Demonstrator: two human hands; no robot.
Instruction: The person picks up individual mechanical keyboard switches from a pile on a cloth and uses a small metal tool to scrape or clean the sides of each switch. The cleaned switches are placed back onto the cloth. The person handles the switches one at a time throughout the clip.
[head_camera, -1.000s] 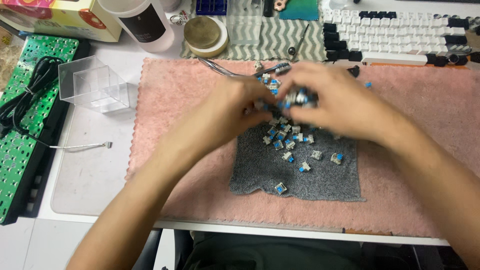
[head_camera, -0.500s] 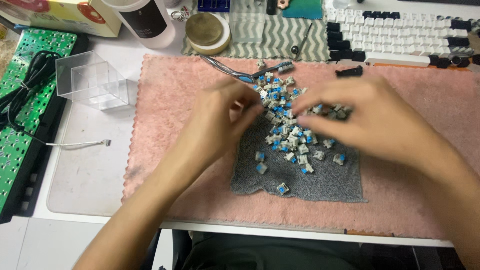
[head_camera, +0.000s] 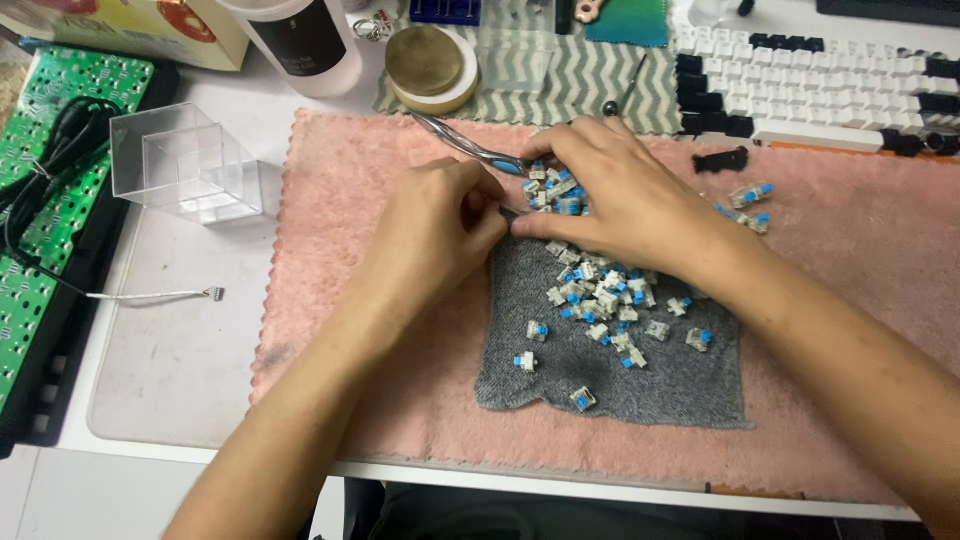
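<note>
Fingers of the left hand (head_camera: 440, 225) and right hand (head_camera: 625, 195) pinch together over small, light, hard blue-stemmed key switches (head_camera: 600, 295) heaped on the grey cloth (head_camera: 660, 385), best nipped by their plastic sides.

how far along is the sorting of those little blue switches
Done so far: a few switches lie apart on the pink towel. In hand: the left hand and right hand meet at the top of the pile, fingertips pinched together over something too small to make out. Left: most switches are loose on the grey cloth, and the clear box looks empty.
</note>
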